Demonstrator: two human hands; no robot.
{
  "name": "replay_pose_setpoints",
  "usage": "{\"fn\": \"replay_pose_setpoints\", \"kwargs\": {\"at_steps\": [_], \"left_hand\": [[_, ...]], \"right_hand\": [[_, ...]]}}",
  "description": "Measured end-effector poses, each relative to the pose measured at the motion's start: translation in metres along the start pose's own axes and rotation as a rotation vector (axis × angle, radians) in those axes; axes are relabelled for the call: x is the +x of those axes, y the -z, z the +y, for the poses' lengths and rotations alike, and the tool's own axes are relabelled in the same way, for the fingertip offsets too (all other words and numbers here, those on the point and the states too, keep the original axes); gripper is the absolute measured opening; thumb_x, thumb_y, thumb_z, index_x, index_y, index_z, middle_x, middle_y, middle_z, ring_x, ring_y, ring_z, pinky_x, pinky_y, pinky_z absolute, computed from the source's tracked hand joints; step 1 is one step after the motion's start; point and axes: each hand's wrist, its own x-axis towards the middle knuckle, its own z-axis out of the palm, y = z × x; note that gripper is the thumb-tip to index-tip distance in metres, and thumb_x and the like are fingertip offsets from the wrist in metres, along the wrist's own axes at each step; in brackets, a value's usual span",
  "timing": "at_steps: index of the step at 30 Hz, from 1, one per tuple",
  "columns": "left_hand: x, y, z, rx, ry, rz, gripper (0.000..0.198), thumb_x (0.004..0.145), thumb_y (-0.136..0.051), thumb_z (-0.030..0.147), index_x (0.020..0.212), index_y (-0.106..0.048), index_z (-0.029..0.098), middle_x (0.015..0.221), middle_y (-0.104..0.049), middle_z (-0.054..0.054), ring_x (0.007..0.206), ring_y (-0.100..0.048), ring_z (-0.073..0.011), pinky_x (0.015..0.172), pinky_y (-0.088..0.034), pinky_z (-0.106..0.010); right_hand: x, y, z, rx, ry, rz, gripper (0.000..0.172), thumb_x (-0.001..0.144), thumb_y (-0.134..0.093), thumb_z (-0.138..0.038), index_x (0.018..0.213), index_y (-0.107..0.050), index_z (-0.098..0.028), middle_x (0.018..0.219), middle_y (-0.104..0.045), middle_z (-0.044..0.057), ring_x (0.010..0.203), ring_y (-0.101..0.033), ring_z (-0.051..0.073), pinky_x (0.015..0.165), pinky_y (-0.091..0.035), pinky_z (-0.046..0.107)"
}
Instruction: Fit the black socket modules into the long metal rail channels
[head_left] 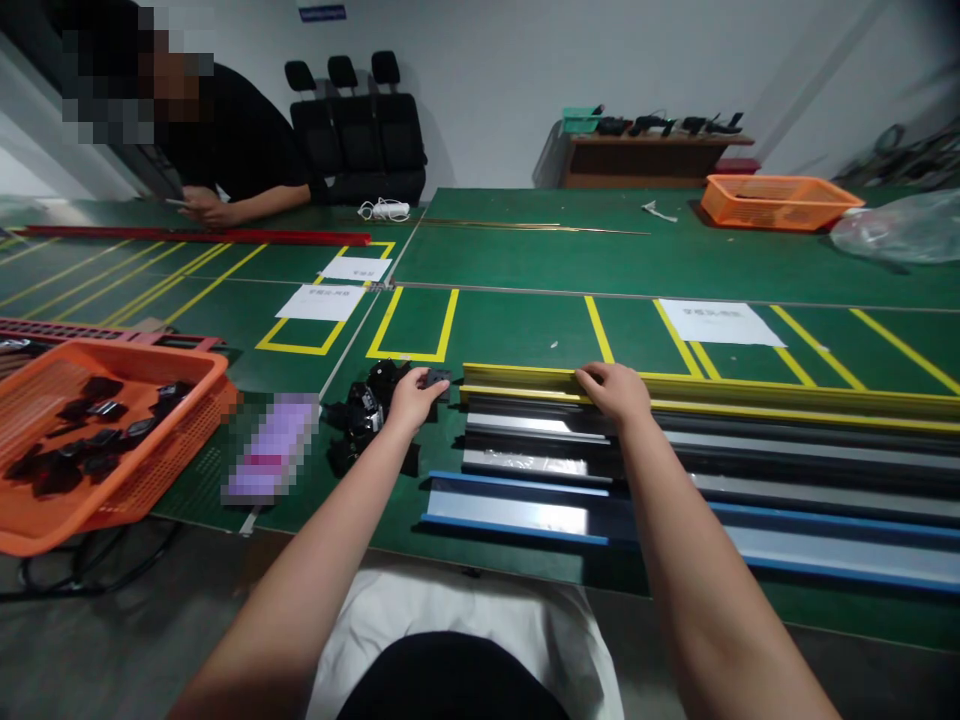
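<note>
My left hand [411,402] pinches a small black plastic piece [436,379] close to the left end of a long yellow profile strip [517,382]. Beneath and beside that hand lies a pile of similar black pieces [366,410]. My right hand [616,392] is closed over the yellow strip, thumb and fingers gripping its upper edge. Nearer to me, dark strips with silvery faces [525,460] and a blue-edged strip [510,508] lie parallel to it, partly covered by my right forearm.
An orange basket [202,368] with black pieces stands at left, beside a blurred purple item [274,445]. Paper sheets [720,322] and yellow tape lines mark the green table [510,260]. Another person [240,130] leans at the far left. A second orange basket [780,205] sits far right.
</note>
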Motion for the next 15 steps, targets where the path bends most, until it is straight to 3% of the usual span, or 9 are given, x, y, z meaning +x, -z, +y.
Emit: {"fn": "replay_pose_setpoints", "kwargs": {"at_steps": [5,15], "left_hand": [[0.014,-0.011,0.001,-0.072,0.028,-0.022,0.028,0.076,-0.068,0.026,0.101,-0.061,0.014,0.104,-0.071,-0.01,0.096,-0.068,-0.02,0.087,-0.053,-0.033],[0.031,-0.029,-0.001,0.153,0.073,-0.009,0.032,0.092,-0.052,0.038,0.115,-0.054,0.016,0.105,-0.07,-0.011,0.095,-0.067,-0.0224,0.085,-0.052,-0.034]], "right_hand": [[0.0,-0.001,0.002,0.024,0.049,-0.002,0.049,0.086,-0.047,-0.062,0.101,-0.075,-0.024,0.101,-0.074,0.007,0.093,-0.064,0.026,0.076,-0.042,0.033],[0.0,-0.002,0.0,-0.012,0.042,0.021,0.046,0.087,-0.046,-0.059,0.098,-0.074,-0.025,0.097,-0.074,0.007,0.088,-0.063,0.025,0.073,-0.041,0.033]]}}
